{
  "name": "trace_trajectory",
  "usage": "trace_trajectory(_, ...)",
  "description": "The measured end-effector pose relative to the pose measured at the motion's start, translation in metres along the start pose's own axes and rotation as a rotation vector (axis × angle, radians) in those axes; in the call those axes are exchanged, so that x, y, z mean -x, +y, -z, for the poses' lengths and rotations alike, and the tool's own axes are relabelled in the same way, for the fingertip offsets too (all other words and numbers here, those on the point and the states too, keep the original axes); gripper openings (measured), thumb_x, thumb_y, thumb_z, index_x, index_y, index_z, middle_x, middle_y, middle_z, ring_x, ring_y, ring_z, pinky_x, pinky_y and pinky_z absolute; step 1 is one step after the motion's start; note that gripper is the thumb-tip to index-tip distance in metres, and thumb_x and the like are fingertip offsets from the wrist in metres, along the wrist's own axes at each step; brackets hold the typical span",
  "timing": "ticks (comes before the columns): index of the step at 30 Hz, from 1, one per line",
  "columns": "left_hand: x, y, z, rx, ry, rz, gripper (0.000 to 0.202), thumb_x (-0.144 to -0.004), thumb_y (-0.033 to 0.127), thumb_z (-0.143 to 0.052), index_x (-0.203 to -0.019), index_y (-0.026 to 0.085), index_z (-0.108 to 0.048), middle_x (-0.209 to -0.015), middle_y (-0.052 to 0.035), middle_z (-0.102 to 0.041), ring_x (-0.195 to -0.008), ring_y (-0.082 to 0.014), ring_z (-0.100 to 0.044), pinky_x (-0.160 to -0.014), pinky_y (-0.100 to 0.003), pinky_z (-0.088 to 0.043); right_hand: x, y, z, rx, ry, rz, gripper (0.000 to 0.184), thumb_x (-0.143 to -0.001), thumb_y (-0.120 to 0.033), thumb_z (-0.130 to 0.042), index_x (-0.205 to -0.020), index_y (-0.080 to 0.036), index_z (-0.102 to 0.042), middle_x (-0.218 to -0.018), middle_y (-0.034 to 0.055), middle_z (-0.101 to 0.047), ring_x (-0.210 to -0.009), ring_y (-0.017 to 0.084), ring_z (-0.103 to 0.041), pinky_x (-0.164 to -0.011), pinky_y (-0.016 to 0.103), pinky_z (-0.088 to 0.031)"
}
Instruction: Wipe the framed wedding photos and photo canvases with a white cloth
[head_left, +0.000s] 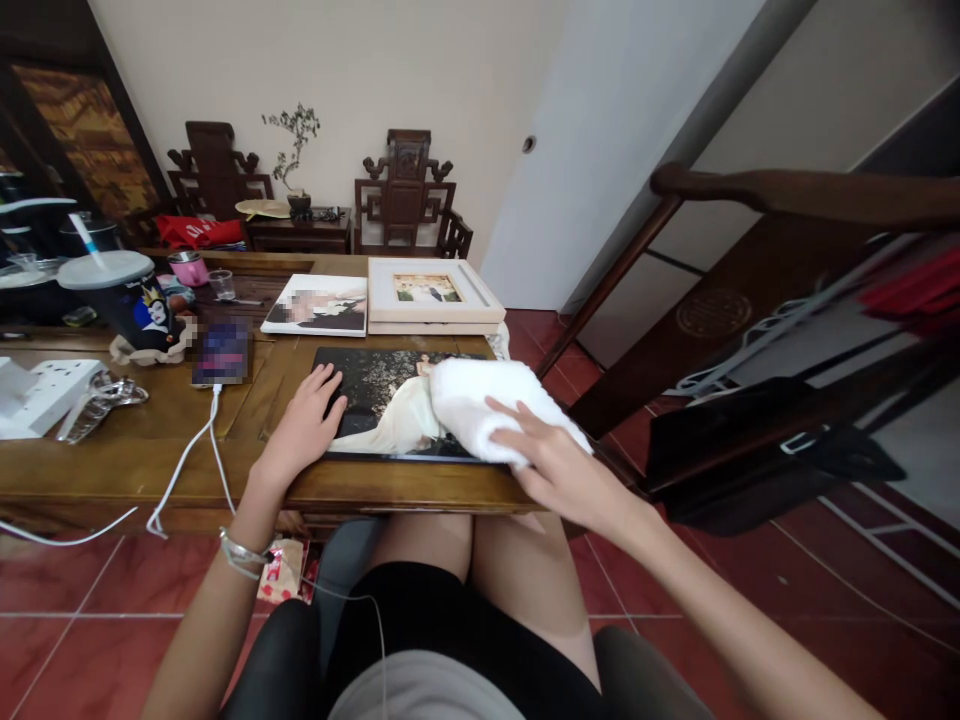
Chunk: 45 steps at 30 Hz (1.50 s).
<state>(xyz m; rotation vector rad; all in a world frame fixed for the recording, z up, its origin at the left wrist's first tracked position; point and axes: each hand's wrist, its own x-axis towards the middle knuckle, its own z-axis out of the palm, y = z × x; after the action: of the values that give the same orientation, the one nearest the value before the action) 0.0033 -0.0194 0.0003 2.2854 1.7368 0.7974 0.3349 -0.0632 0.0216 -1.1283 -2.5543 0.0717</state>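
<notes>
A large dark photo print (375, 395) lies flat at the near edge of the wooden table (135, 450). My left hand (304, 425) rests on its left edge, fingers stretched flat and open, pinning it. My right hand (551, 465) presses a folded white cloth (487, 405) onto the print's right part, fingers laid over the cloth. The cloth hides the right end of the print.
Behind the print lie another photo print (319, 305) and a white framed picture (433, 292). To the left are a phone (222, 352) on a white cable, a cup with lid and straw (124, 295), a power strip (45, 395). A dark wooden chair (787, 330) stands at right.
</notes>
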Motion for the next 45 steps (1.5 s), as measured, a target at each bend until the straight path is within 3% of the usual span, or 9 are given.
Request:
trace_trajectory(4, 0.000, -0.001, -0.002, -0.008, -0.008, 0.009, 0.054, -0.097, 0.038, -0.034, -0.139, 0.008, -0.050, -0.153, -0.0168, -0.040, -0.146, -0.0264, -0.029, -0.120, -0.047, -0.026, 0.036, -0.032, 0.011, -0.057, -0.070, 0.063, 0.053, -0.061, 0.003, -0.041, -0.101, -0.021, -0.066, -0.149, 0.0071, -0.049, -0.145, 0.029, -0.031, -0.118, 0.059, -0.028)
trace_trajectory(7, 0.000, -0.001, -0.002, -0.016, -0.016, 0.013, 0.054, -0.097, 0.037, -0.034, -0.139, 0.007, -0.049, -0.154, -0.0178, -0.039, -0.147, -0.0271, -0.028, -0.119, -0.048, -0.027, 0.033, -0.036, 0.014, -0.059, -0.109, 0.088, 0.053, -0.060, 0.003, -0.042, -0.101, -0.021, -0.067, -0.148, 0.0076, -0.050, -0.145, 0.029, -0.031, -0.118, 0.058, -0.027)
trace_trajectory(17, -0.001, -0.002, 0.002, -0.046, -0.027, -0.025, 0.055, -0.097, 0.037, -0.034, -0.139, 0.005, -0.050, -0.153, -0.0183, -0.040, -0.146, -0.0267, -0.030, -0.121, -0.047, -0.024, -0.105, 0.020, -0.010, 0.066, -0.192, -0.007, 0.042, -0.089, -0.016, -0.044, -0.129, -0.014, -0.056, -0.134, 0.0199, -0.058, -0.145, 0.039, -0.028, -0.108, 0.066, -0.031)
trace_trajectory(21, -0.001, -0.003, 0.003, -0.035, -0.024, -0.021, 0.053, -0.097, 0.038, -0.035, -0.139, 0.009, -0.050, -0.153, -0.0171, -0.040, -0.146, -0.0266, -0.030, -0.120, -0.048, -0.024, -0.128, 0.026, -0.018, 0.066, -0.175, -0.006, 0.042, -0.093, -0.017, -0.039, -0.132, -0.015, -0.055, -0.134, 0.0204, -0.058, -0.143, 0.037, -0.032, -0.108, 0.064, -0.030)
trace_trajectory(24, -0.001, -0.003, 0.003, -0.027, -0.020, -0.009, 0.054, -0.097, 0.037, -0.036, -0.139, 0.007, -0.050, -0.153, -0.0180, -0.040, -0.146, -0.0269, -0.030, -0.121, -0.047, -0.024, -0.106, 0.010, -0.015, 0.054, -0.162, 0.033, 0.043, -0.091, -0.013, -0.040, -0.130, -0.013, -0.057, -0.140, 0.0208, -0.054, -0.145, 0.035, -0.030, -0.113, 0.060, -0.027)
trace_trajectory(30, -0.002, -0.002, 0.002, -0.035, -0.014, -0.005, 0.055, -0.097, 0.037, -0.035, -0.138, 0.004, -0.050, -0.153, -0.0192, -0.041, -0.146, -0.0266, -0.030, -0.121, -0.044, -0.023, -0.023, -0.050, 0.007, -0.029, -0.217, 0.189, 0.035, -0.084, -0.012, -0.047, -0.111, -0.016, -0.067, -0.154, 0.0115, -0.041, -0.148, 0.037, -0.021, -0.116, 0.063, -0.022)
trace_trajectory(34, -0.001, -0.003, 0.001, -0.037, -0.020, -0.016, 0.055, -0.097, 0.037, -0.034, -0.139, 0.005, -0.049, -0.153, -0.0186, -0.040, -0.146, -0.0270, -0.030, -0.121, -0.046, -0.024, -0.008, -0.061, 0.012, -0.081, -0.231, 0.245, 0.034, -0.080, -0.010, -0.049, -0.107, -0.017, -0.068, -0.151, 0.0127, -0.045, -0.148, 0.035, -0.022, -0.117, 0.062, -0.021)
trace_trajectory(40, -0.001, -0.006, 0.000, -0.023, -0.019, -0.032, 0.053, -0.097, 0.038, -0.036, -0.139, 0.009, -0.050, -0.154, -0.0163, -0.040, -0.146, -0.0267, -0.030, -0.120, -0.048, -0.024, -0.077, -0.020, -0.001, -0.035, -0.146, 0.170, 0.037, -0.088, -0.013, -0.043, -0.118, -0.016, -0.064, -0.133, 0.0165, -0.061, -0.136, 0.032, -0.044, -0.109, 0.056, -0.034)
trace_trajectory(45, -0.001, -0.004, 0.002, -0.031, -0.032, -0.024, 0.055, -0.097, 0.037, -0.034, -0.139, 0.004, -0.049, -0.154, -0.0191, -0.039, -0.146, -0.0269, -0.030, -0.121, -0.047, -0.023, -0.143, 0.009, -0.009, 0.013, -0.120, 0.070, 0.037, -0.090, -0.016, -0.043, -0.120, -0.014, -0.064, -0.110, 0.0151, -0.070, -0.096, 0.030, -0.064, -0.087, 0.043, -0.047)
